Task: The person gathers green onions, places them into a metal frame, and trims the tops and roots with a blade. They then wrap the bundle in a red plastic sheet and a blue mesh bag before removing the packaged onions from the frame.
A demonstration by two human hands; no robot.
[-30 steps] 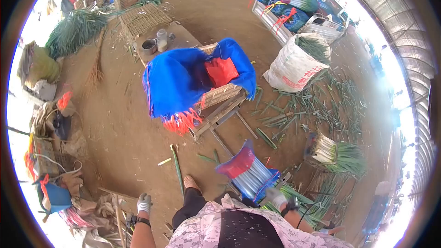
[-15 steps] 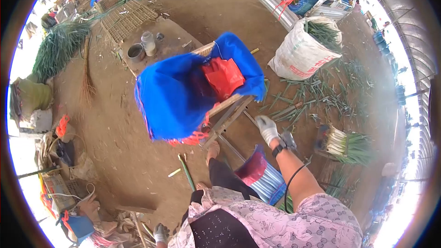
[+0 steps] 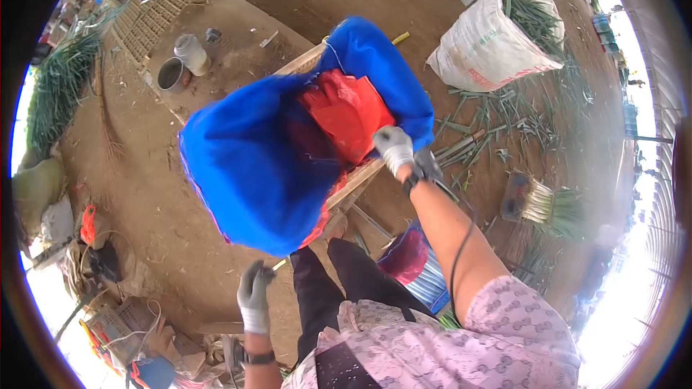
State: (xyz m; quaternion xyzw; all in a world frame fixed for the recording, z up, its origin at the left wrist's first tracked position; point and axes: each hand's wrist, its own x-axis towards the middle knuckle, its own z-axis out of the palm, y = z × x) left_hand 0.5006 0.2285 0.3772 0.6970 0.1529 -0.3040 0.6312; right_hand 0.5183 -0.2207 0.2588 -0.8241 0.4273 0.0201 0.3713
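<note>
A big blue cloth (image 3: 259,173) lies draped over a wooden frame (image 3: 357,176), with a red plastic bag (image 3: 346,111) in its hollow. My right hand (image 3: 395,148), in a grey glove, rests at the bag's near edge where it meets the frame; its grip is hidden. My left hand (image 3: 254,294), also gloved, is raised just below the cloth's hanging lower edge with fingers loosely apart, holding nothing. A bundle of leeks wrapped in blue and red (image 3: 418,268) lies by my legs.
A white sack (image 3: 490,57) stuffed with green leeks stands at the back right, with trimmings scattered on the dirt floor. A tied bunch of leeks (image 3: 549,209) lies at the right. A metal pot (image 3: 171,74) and a white jar (image 3: 192,54) sit on a low board behind the frame.
I have stepped up to the frame. My right hand rose from beside the wrapped bundle to the red bag's edge. My left hand came up from my side towards the blue cloth.
</note>
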